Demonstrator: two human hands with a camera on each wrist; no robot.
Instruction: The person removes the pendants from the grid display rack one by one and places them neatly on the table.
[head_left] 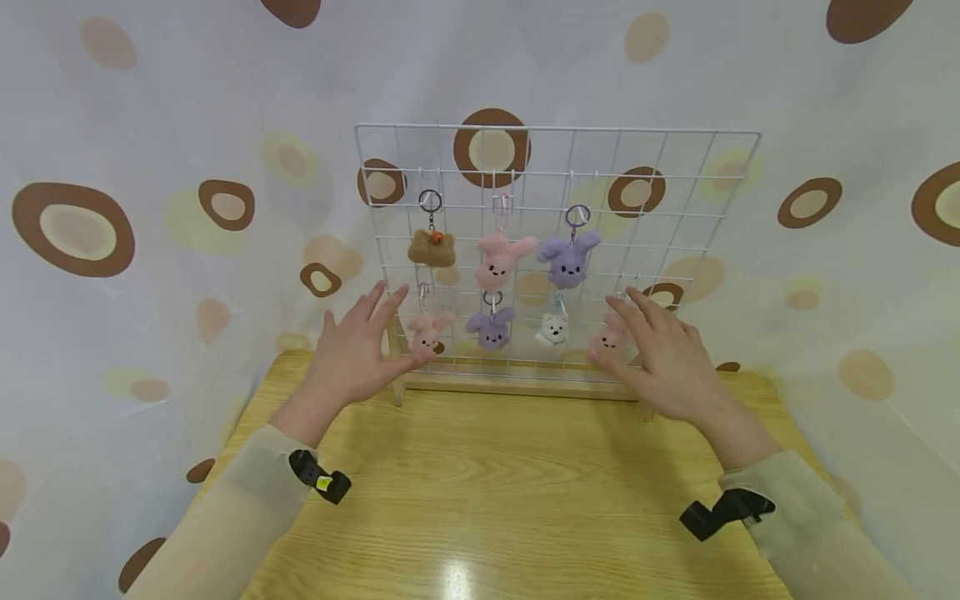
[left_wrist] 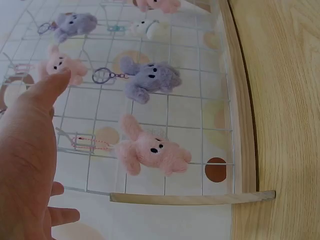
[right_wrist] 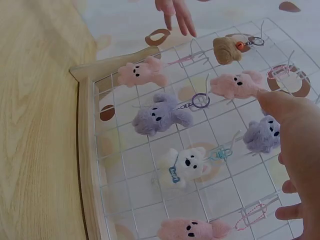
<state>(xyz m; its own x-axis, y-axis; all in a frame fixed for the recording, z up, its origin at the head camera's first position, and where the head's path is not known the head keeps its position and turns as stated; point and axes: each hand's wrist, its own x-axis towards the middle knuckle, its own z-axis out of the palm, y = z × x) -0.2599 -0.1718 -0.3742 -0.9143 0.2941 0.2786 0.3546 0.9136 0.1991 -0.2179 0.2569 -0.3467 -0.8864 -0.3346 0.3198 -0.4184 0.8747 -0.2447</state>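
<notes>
Several plush keychains hang from hooks on a white wire grid rack (head_left: 712, 177). In its upper row are a brown plush (head_left: 432, 249), a pink rabbit (head_left: 497, 265) and a purple rabbit (head_left: 567, 265). Below them hang a pink rabbit (head_left: 425, 333), a purple rabbit (head_left: 492, 330), a white dog (head_left: 554, 328) and another pink plush (head_left: 611, 337), partly covered by fingers. My left hand (head_left: 352, 354) is spread before the rack's lower left, nearest the pink rabbit. Opposite it, my right hand (head_left: 667, 360) spreads near the lower right plush. Neither hand grips anything.
The rack stands on a wooden base (left_wrist: 242, 125) at the back of a wood-grain table (head_left: 480, 483). A patterned curtain (head_left: 187, 100) covers the back and sides. Bare hooks also show on the grid. Each wrist wears a black camera strap (head_left: 318, 477).
</notes>
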